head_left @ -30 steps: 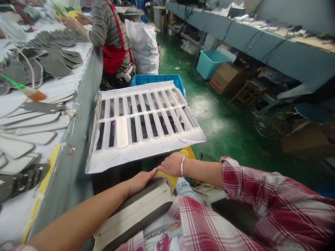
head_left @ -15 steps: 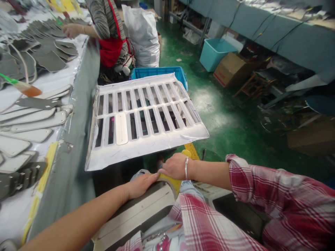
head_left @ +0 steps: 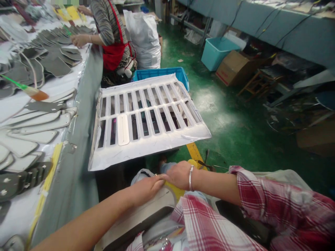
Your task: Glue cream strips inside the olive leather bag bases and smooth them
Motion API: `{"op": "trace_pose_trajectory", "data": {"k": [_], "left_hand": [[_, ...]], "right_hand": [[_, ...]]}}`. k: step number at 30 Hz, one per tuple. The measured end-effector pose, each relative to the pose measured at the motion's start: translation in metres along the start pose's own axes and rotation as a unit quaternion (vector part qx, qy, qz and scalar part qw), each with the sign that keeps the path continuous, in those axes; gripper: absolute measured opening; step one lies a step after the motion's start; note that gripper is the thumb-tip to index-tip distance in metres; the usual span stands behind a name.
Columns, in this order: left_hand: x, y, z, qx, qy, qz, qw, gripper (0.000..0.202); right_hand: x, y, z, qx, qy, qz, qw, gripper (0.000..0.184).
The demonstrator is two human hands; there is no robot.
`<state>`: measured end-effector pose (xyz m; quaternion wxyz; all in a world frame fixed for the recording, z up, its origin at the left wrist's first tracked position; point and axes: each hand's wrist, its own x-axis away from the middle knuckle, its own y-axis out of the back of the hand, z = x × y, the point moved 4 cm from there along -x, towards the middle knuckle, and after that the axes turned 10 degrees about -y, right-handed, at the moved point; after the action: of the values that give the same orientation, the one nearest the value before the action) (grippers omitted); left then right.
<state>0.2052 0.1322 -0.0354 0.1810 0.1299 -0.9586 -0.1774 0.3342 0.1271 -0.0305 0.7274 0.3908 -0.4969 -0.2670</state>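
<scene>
Across my lap lies a pale flat piece (head_left: 157, 201) with a rounded end, and a dark grey strip (head_left: 146, 220) runs along its near side. My left hand (head_left: 146, 189) is closed over the far edge of the pale piece, its fingertips mostly hidden. Touching it at the fingers, my right hand (head_left: 179, 175) is closed over a yellow piece (head_left: 178, 191), only partly visible. Beyond both hands stands a white slatted rack (head_left: 146, 148) with one pale strip (head_left: 123, 130) lying on its slats.
At left, a covered table (head_left: 70, 174) carries pale strips (head_left: 44, 122), dark grey pieces (head_left: 56, 61) and a glue brush (head_left: 34, 92). A co-worker in a red apron (head_left: 113, 54) stands at it. Behind the rack are a blue crate (head_left: 180, 75) and a white sack (head_left: 143, 38).
The surroundings have shifted slightly right in view. Both hands sit a little lower in view, and more of the pale piece is covered. The co-worker's hand remains near the grey pieces.
</scene>
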Motion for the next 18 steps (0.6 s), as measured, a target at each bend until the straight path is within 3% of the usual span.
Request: {"op": "trace_pose_trajectory", "data": {"k": [9, 13, 18], "left_hand": [[0.005, -0.012, -0.011, -0.154, 0.113, -0.032, 0.981, 0.059], [0.009, 0.0, -0.016, -0.098, 0.095, -0.016, 0.991, 0.06], [0.006, 0.017, -0.017, 0.046, -0.004, 0.002, 0.999, 0.045]], "right_hand": [[0.015, -0.001, -0.006, 0.007, -0.015, 0.046, 0.999, 0.061], [0.017, 0.009, -0.011, 0.014, -0.006, 0.066, 0.998, 0.062], [0.026, 0.009, -0.03, -0.006, -0.009, 0.034, 0.999, 0.06]]}}
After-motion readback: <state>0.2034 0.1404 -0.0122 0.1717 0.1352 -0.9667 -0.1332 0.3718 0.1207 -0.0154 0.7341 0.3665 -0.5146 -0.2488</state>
